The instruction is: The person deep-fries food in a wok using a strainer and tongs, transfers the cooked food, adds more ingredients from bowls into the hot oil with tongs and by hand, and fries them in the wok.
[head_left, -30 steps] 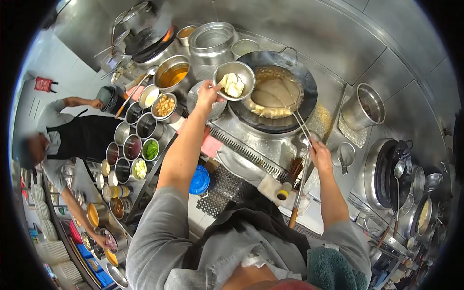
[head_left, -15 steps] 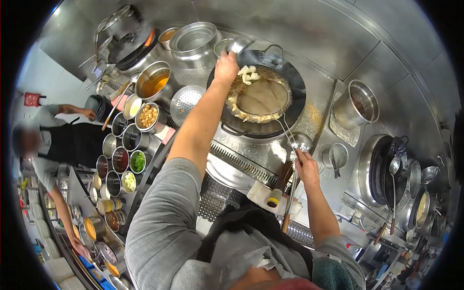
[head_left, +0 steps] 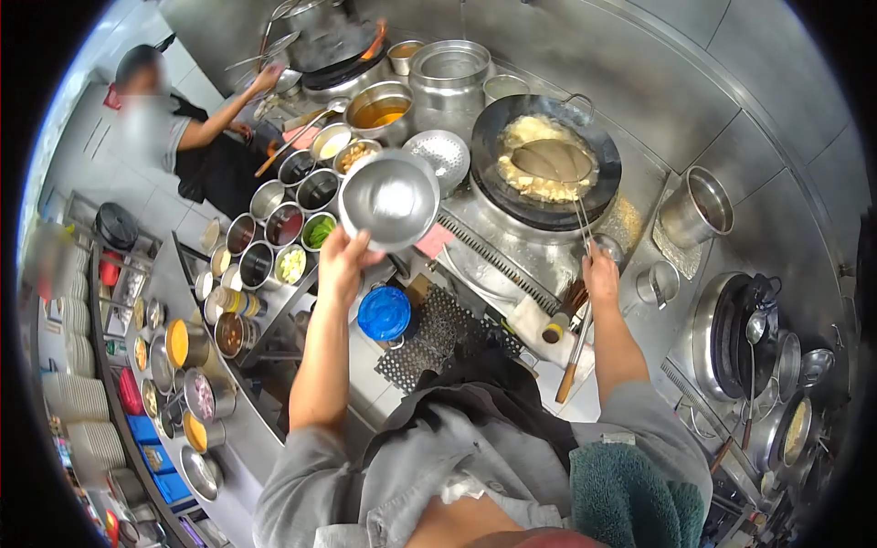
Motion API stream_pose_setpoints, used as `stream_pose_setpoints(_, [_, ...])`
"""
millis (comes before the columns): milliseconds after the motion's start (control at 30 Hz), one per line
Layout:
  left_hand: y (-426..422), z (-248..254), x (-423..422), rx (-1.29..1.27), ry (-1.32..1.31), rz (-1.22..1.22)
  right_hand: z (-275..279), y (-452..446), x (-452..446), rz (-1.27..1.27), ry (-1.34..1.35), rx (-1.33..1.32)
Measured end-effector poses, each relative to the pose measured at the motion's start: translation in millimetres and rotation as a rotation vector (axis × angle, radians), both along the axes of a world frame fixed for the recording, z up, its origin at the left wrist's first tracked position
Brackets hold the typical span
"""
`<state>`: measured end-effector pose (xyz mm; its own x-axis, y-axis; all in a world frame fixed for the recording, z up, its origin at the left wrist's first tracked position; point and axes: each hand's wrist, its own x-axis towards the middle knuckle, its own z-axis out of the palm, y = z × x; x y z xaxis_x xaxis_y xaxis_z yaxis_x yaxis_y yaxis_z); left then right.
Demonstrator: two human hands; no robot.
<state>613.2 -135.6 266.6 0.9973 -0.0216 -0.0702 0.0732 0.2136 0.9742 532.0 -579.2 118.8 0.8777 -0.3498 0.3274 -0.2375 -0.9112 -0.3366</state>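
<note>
My left hand point(head_left: 342, 267) grips the rim of a steel mixing bowl point(head_left: 388, 203), fingers closed on its near edge. The bowl's inside looks bare, and it is over the row of metal ingredient tubs. My right hand point(head_left: 600, 274) is closed around the thin handle of a wire strainer point(head_left: 552, 161). The strainer's round mesh lies inside the black wok point(head_left: 489, 169), among bubbling pale food pieces point(head_left: 539, 129). A ladle point(head_left: 607, 247) with a wooden handle rests right beside my right hand; whether my fingers touch it I cannot tell.
A perforated skimmer point(head_left: 438, 157) sits left of the wok. Behind it are a pot of orange liquid point(head_left: 380, 111) and a steaming pan point(head_left: 315, 55). A co-worker point(head_left: 206, 137) stands at the left, one arm stretched toward that stove. A blue-lidded bucket point(head_left: 384, 313) is below.
My left hand has swung from above the wok back to the left with the bowl. White pieces were falling into the wok earlier. The co-worker has straightened and reaches toward the back stove.
</note>
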Motion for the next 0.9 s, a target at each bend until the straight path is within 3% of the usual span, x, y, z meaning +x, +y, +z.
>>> stream_pose_setpoints(133, [109.5,-82.6,-127.7,-0.105,0.245,0.273,44.7,61.2,-52.3,0.126,-0.373,-0.062])
stream_pose_setpoints(167, [138.1,-107.3,-160.9,-0.126,0.307,0.351,43.1,82.0,-71.8,0.158,-0.281,0.173])
stream_pose_setpoints(233, [179.8,-138.5,-221.5,-0.182,0.381,0.553,4.0,124.3,-110.2,0.290,-0.246,0.275])
stream_pose_setpoints(300, [217.0,-166.4,-273.1,-0.205,0.361,0.754,-30.5,166.6,-154.1,0.514,0.168,0.422])
stream_pose_setpoints(333, [238.8,-176.9,-296.6,-0.254,0.372,0.819,-41.5,187.3,-171.0,0.692,0.220,0.405])
stream_pose_setpoints(400, [280.5,-198.1,-341.3,-0.356,0.331,0.957,-68.0,212.1,-197.0,0.840,0.630,0.253])
stream_pose_setpoints(467, [299.6,-193.6,-380.4,-0.413,0.286,1.101,-73.5,225.9,-206.3,0.913,0.715,0.208])
stream_pose_setpoints(600, [322.6,-201.4,-450.8,-0.387,0.324,1.292,-79.4,232.4,-186.5,0.870,0.678,0.222])
stream_pose_setpoints(733, [340.0,-239.0,-506.2,-0.583,0.238,1.412,-67.6,232.1,-150.9,0.749,0.658,0.144])
stream_pose_setpoints(867, [327.0,-234.7,-486.8,-0.603,0.186,1.474,-70.6,227.1,-148.8,0.643,0.617,0.151])
stream_pose_setpoints(900, [320.3,-229.3,-476.3,-0.596,0.221,1.398,-68.9,225.8,-151.8,0.639,0.611,0.153])
